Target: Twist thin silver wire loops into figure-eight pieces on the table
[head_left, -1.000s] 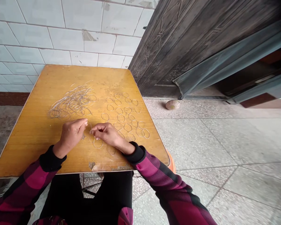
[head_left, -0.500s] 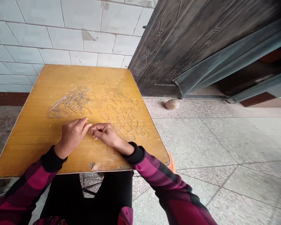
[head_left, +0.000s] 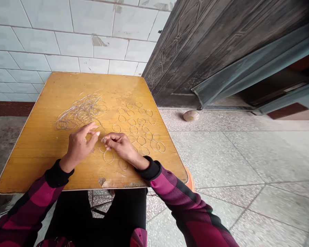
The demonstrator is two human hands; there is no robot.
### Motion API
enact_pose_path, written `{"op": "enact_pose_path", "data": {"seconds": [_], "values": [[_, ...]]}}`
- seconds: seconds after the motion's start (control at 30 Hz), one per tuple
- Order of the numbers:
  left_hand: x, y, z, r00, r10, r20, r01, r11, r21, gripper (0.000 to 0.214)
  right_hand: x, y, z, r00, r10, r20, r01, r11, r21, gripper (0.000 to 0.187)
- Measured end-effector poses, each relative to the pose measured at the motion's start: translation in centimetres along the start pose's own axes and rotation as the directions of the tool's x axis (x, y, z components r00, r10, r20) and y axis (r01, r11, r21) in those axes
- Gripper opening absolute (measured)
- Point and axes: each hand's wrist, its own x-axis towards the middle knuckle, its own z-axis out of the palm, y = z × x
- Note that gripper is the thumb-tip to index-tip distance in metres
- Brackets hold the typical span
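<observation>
A tangled pile of thin silver wire pieces (head_left: 78, 111) lies on the far left of a worn yellow wooden table (head_left: 41, 154). Several closed wire rings (head_left: 141, 130) lie spread in rows to its right. My left hand (head_left: 78, 145) and my right hand (head_left: 118, 144) meet just short of the table's middle. Their fingertips pinch a thin wire piece (head_left: 101, 132) between them, bent into a small loop. One finished ring (head_left: 108, 156) lies under my right hand, and another ring (head_left: 123, 164) lies by my right wrist.
A white tiled wall (head_left: 74, 37) stands behind the table. A dark carved door (head_left: 195, 51) stands to the right. A small round object (head_left: 191, 115) lies on the speckled floor by the door. An orange stool edge (head_left: 190, 181) shows by my right elbow.
My left hand's fingers have lifted and spread a little, and the pinched wire now shows as a loop raised between the fingertips. Both hands stay in about the same spot.
</observation>
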Motion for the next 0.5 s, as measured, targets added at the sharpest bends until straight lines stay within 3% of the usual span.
{"op": "enact_pose_path", "data": {"seconds": [0.13, 0.2, 0.3, 0.4, 0.5], "values": [[0.4, -0.2, -0.4, 0.972, -0.193, 0.134, 0.223, 0.938, -0.264, 0.021, -0.1, -0.2, -0.3, 1.0, 0.01, -0.011, -0.009, 1.0, 0.018, 0.021], [0.6, -0.3, -0.5, 0.935, -0.264, 0.237, 0.346, 0.829, -0.439, 0.017, -0.1, -0.2, -0.3, 1.0, 0.005, -0.01, -0.005, 0.999, 0.033, 0.021], [0.8, -0.7, -0.5, 0.857, -0.315, 0.408, 0.515, 0.502, -0.695, 0.013, -0.2, -0.3, -0.2, 1.0, 0.019, 0.004, -0.019, 0.997, 0.08, 0.019], [0.9, -1.3, -0.4, 0.787, -0.269, 0.555, 0.604, 0.154, -0.782, 0.011, -0.1, -0.4, -0.2, 0.999, 0.04, 0.029, -0.044, 0.99, 0.138, 0.018], [0.8, -1.7, 0.0, 0.754, -0.19, 0.628, 0.635, -0.031, -0.772, 0.013, -0.1, -0.4, -0.2, 0.997, 0.052, 0.051, -0.061, 0.981, 0.183, 0.017]]}}
